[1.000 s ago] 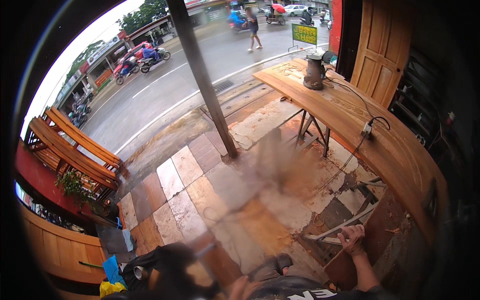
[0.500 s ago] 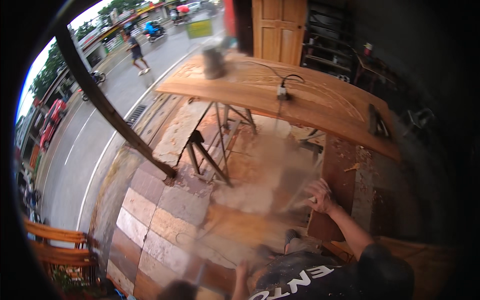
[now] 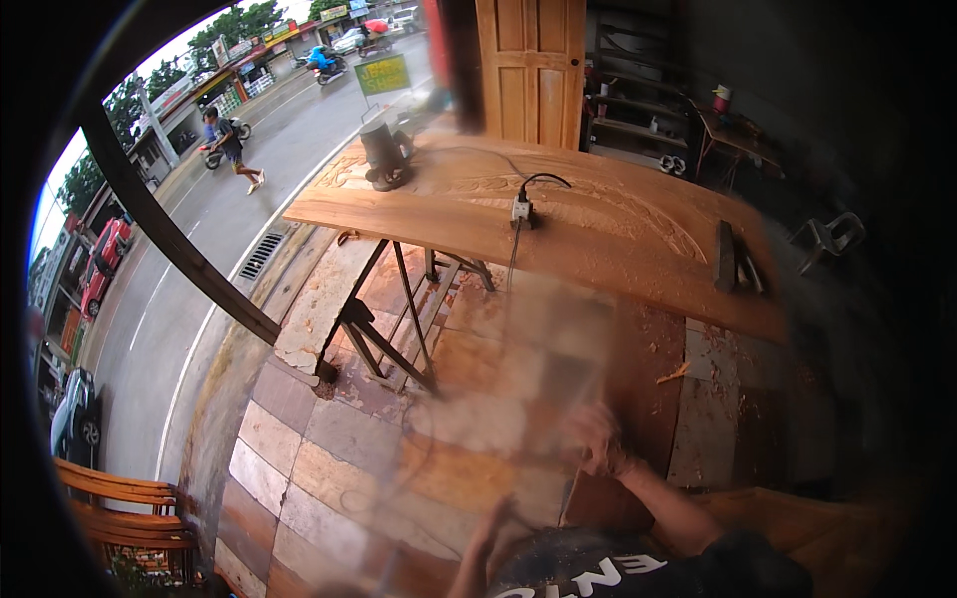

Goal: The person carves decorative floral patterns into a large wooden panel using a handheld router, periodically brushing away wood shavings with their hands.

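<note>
My right hand (image 3: 596,439) rises from the lower right beside a reddish-brown board (image 3: 638,458); its fingers look bent, but haze hides whether they grip anything. My left hand (image 3: 493,523) is low in the middle, blurred, its fingers unclear. Above both stretches a long carved wooden slab (image 3: 618,239) on metal trestles (image 3: 409,309). On it sit a dark power tool (image 3: 382,151), a power strip (image 3: 521,209) with cords, and dark long tools (image 3: 726,254) at the right end. A blurred smear covers the middle of the view, over the tiled floor and my hands.
A wooden post (image 3: 169,224) stands left beside the street (image 3: 199,259), where a person (image 3: 234,145) walks among motorbikes and cars. Orange wooden furniture (image 3: 120,498) is lower left. A door (image 3: 528,70), shelves (image 3: 638,100), small table (image 3: 738,130) and stool (image 3: 827,234) are behind the slab.
My view has swung rightward, bringing the door, shelves and stool in. The passer-by has moved along the street. My right hand sits lower in the frame than half a second ago.
</note>
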The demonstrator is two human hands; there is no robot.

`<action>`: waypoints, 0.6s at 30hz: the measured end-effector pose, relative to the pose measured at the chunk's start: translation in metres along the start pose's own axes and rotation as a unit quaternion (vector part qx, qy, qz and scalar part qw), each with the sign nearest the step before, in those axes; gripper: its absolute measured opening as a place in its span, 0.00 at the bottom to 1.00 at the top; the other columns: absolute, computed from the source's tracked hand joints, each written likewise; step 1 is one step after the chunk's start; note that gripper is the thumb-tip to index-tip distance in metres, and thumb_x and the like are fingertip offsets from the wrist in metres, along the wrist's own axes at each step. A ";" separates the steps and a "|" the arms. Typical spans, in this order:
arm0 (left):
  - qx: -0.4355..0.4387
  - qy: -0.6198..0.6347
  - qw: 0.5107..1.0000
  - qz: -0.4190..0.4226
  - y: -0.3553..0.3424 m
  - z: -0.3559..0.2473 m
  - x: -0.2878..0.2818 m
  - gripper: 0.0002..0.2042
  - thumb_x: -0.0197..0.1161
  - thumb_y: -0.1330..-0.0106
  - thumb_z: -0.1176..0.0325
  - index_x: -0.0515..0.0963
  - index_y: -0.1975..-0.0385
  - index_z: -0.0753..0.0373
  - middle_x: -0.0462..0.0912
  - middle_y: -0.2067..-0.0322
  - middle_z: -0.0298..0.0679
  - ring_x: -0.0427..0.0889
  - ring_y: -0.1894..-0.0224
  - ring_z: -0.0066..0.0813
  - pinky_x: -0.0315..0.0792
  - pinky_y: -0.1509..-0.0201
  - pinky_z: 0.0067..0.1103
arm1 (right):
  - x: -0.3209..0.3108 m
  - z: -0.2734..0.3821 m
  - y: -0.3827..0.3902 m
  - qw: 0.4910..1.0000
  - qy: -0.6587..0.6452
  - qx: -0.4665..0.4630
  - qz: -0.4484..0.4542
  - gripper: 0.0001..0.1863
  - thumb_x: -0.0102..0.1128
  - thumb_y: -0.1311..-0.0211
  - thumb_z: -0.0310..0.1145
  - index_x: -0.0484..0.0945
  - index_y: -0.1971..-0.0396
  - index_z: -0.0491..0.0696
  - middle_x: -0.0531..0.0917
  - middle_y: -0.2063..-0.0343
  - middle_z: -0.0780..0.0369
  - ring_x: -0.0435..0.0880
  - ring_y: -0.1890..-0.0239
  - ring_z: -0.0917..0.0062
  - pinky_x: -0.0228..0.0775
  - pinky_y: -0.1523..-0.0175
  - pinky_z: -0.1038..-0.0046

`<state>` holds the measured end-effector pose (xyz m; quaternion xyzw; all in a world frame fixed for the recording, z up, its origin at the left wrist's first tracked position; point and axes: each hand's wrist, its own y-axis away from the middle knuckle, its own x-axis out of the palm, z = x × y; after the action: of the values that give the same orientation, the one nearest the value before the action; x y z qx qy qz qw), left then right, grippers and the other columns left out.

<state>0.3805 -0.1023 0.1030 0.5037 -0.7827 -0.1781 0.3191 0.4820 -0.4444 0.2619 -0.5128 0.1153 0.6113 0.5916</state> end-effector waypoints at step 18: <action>0.140 -0.252 0.952 -0.101 -0.028 -0.078 0.182 0.23 0.51 0.17 0.50 0.69 0.30 0.54 0.85 0.58 0.62 0.84 0.53 0.65 0.78 0.53 0.43 | -0.011 -0.006 -0.004 0.997 -0.064 0.008 0.038 0.35 0.63 0.37 0.69 0.86 0.47 0.52 0.83 0.44 0.58 0.77 0.37 0.56 0.57 0.26 0.45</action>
<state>0.3999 -0.2754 0.2019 0.5581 -0.8001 -0.2190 0.0179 0.4860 -0.4544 0.2694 -0.4632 0.1016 0.6639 0.5782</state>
